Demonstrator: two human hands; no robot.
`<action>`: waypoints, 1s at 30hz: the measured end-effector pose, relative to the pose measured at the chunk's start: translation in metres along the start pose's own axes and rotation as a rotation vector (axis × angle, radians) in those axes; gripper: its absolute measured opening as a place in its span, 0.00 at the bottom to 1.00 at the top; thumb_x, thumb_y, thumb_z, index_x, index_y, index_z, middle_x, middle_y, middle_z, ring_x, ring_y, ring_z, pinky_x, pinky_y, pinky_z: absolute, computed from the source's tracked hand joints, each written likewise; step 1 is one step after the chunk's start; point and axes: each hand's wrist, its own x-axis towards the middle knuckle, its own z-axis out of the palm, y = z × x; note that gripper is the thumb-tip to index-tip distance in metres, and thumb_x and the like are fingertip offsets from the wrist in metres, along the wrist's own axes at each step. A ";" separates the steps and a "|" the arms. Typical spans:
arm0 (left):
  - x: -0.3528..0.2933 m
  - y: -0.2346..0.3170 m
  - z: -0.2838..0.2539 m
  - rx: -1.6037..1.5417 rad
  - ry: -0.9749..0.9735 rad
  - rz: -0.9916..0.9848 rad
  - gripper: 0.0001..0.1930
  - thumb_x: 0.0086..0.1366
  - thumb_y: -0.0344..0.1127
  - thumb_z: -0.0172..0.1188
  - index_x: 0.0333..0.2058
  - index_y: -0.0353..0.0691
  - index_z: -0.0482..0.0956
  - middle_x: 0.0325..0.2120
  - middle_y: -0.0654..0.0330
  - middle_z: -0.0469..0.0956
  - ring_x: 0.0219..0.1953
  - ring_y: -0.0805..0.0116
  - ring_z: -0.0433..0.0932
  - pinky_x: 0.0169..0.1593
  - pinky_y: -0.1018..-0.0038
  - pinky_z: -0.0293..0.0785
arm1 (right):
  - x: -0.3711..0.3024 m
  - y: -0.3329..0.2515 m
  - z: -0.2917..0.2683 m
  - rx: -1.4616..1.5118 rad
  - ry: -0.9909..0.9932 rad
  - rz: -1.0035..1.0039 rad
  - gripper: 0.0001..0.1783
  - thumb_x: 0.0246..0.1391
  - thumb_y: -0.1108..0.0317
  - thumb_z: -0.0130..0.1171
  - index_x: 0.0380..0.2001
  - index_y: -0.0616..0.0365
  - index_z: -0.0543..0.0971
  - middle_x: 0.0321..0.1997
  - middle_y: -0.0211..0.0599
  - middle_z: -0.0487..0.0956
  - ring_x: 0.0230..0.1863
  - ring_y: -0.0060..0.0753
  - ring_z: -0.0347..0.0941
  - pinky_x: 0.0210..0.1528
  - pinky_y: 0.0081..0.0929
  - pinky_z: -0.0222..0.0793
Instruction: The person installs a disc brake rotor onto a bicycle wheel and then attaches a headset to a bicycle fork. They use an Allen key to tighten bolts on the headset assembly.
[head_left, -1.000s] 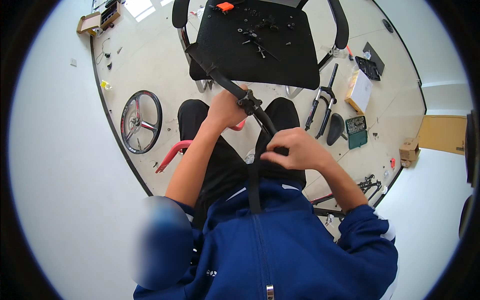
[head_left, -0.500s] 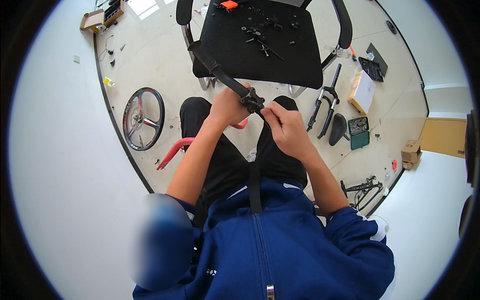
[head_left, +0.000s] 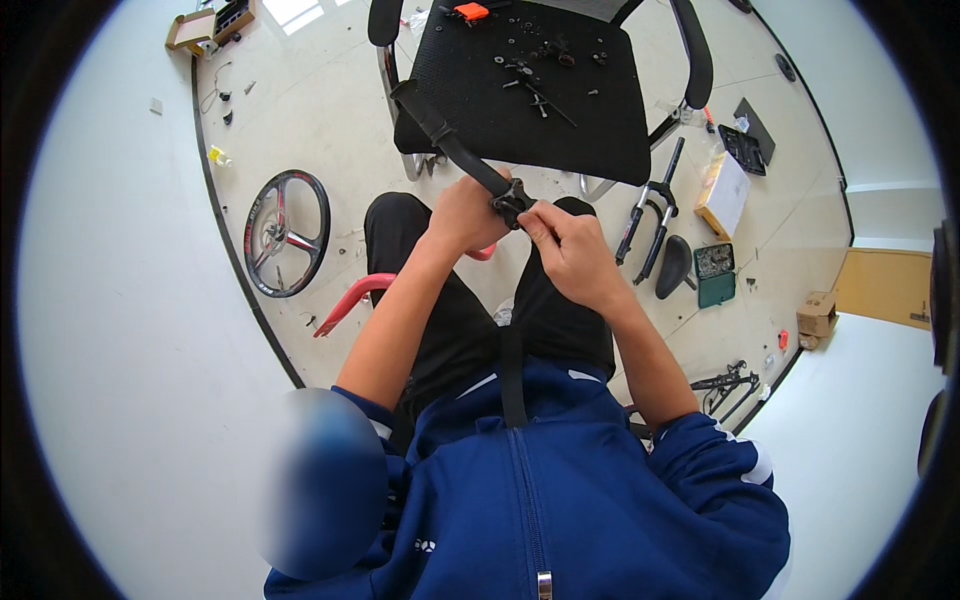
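A black bicycle handlebar [head_left: 465, 160] slants from over the chair seat down to my lap. My left hand [head_left: 460, 215] is closed round it just below the clamp end. At that end sits a black stem clamp [head_left: 511, 199] with several lobes. My right hand [head_left: 578, 258] is closed in a pinch, its thumb and fingertips pressed at the clamp's lower right side. Whatever small part lies between those fingertips is hidden. The far end of the bar, with its thicker sleeve, hangs over the front left of the seat.
A black chair [head_left: 590, 130] ahead carries loose bolts and small parts. A spoked wheel [head_left: 287, 233] and red frame tube [head_left: 355, 300] lie left. Rightward are a suspension fork [head_left: 652, 210], saddle [head_left: 675, 266], green case [head_left: 716, 288] and white box [head_left: 724, 195].
My right fingertips have shifted slightly against the clamp. The handlebar and chair sit a little further right in the picture. Both hands keep their closed hold.
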 end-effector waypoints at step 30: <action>-0.004 0.005 0.000 -0.025 -0.009 -0.032 0.09 0.58 0.42 0.59 0.31 0.45 0.72 0.20 0.52 0.78 0.27 0.46 0.81 0.31 0.57 0.76 | -0.016 0.007 0.024 1.005 -0.109 0.503 0.17 0.71 0.57 0.48 0.29 0.56 0.70 0.14 0.17 0.55 0.10 0.10 0.47 0.12 0.16 0.42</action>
